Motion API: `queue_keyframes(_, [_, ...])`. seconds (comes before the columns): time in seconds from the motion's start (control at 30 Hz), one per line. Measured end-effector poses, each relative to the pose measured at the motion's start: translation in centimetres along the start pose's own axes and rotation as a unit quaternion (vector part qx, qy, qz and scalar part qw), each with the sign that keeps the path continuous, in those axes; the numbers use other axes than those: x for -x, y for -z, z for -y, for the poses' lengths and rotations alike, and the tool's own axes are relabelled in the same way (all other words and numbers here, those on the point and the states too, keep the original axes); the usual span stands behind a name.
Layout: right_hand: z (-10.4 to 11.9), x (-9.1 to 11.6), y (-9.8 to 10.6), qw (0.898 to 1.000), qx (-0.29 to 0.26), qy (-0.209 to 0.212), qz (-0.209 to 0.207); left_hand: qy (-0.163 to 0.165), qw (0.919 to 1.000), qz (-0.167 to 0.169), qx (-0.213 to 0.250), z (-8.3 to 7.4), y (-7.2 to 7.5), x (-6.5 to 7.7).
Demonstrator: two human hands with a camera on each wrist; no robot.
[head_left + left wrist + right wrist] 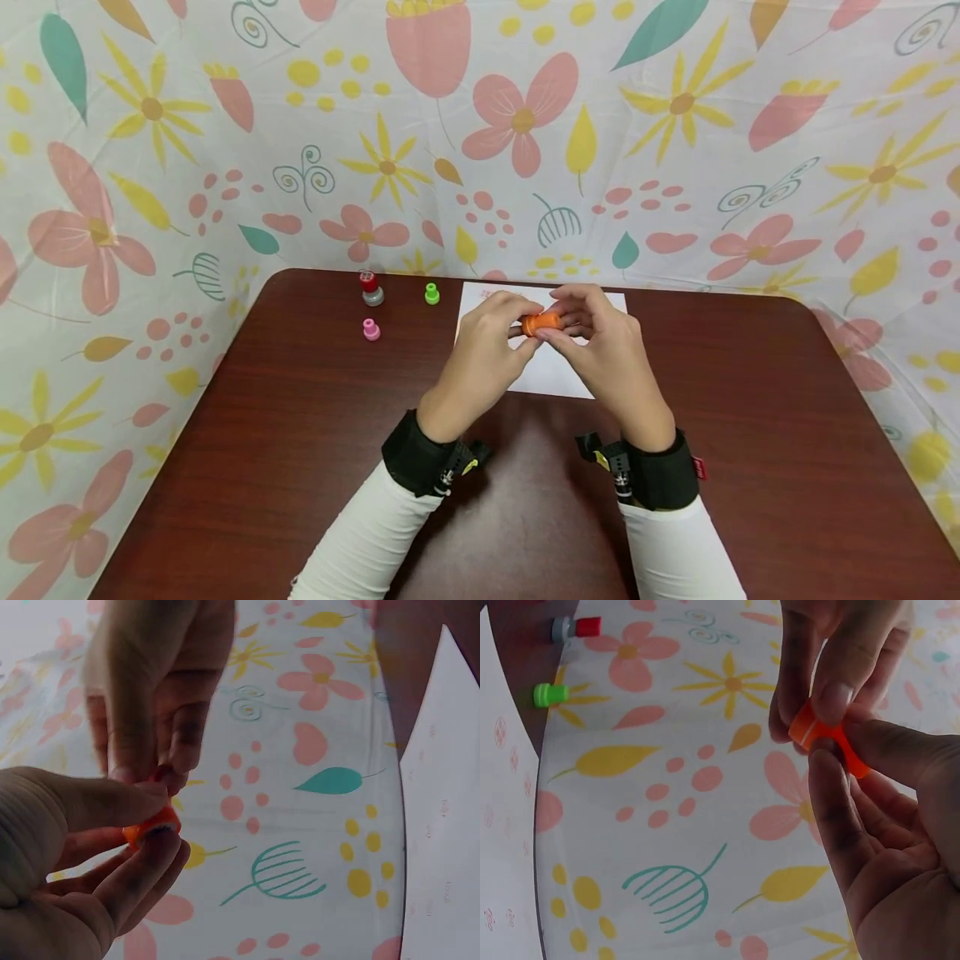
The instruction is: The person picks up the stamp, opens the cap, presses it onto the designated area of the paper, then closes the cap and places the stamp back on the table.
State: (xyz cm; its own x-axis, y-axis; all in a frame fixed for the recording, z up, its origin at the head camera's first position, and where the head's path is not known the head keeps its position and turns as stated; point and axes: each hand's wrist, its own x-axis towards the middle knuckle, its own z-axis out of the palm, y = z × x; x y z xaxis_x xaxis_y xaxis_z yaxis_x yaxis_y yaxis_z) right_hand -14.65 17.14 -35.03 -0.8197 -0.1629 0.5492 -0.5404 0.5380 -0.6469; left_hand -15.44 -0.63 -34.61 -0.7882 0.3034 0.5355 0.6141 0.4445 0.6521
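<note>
Over the paper, both hands pinch a small orange stamp from opposite ends. My left hand grips its left end between thumb and fingers. The other end is held by the thumb and fingertips of my right hand. In the right wrist view the orange stamp shows a pale line round it near the left hand's end. Fingers cover much of its body. Beneath the hands lies a white sheet of paper with faint red prints, seen best in the right wrist view.
Left of the paper stand a green stamp, a pink stamp and a taller red-and-grey stamp. The brown table backs onto a flower-patterned cloth.
</note>
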Motion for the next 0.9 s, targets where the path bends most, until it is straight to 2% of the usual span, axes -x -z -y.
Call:
queue_keyframes(0.07, [0.0, 0.0, 0.0, 1.0, 0.013, 0.004, 0.004, -0.003, 0.9999, 0.0, -0.015, 0.2, 0.0, -0.1])
queue_keyframes(0.17, [0.0, 0.1, 0.1, 0.999, 0.049, 0.013, 0.01, -0.004, 0.9999, -0.007, -0.013, 0.9, 0.2, -0.2])
queue_keyframes(0.27, [-0.1, 0.3, 0.3, 0.995, 0.094, 0.019, 0.016, 0.002, 0.9998, -0.01, -0.018, 2.2, 0.7, -0.3])
queue_keyframes(0.4, [-0.2, 0.4, 0.5, 0.989, 0.142, 0.021, 0.034, 0.023, 0.9987, 0.003, -0.045, 4.3, 1.6, -0.5])
queue_keyframes(0.63, [-0.8, 0.4, 0.5, 0.985, 0.15, 0.041, 0.07, 0.091, 0.9925, 0.026, -0.077, 7.8, 3.4, -0.6])
queue_keyframes(0.9, [-1.0, 0.5, 0.6, 0.985, 0.145, 0.024, 0.087, 0.176, 0.9776, 0.051, -0.103, 12.7, 4.0, -0.4])
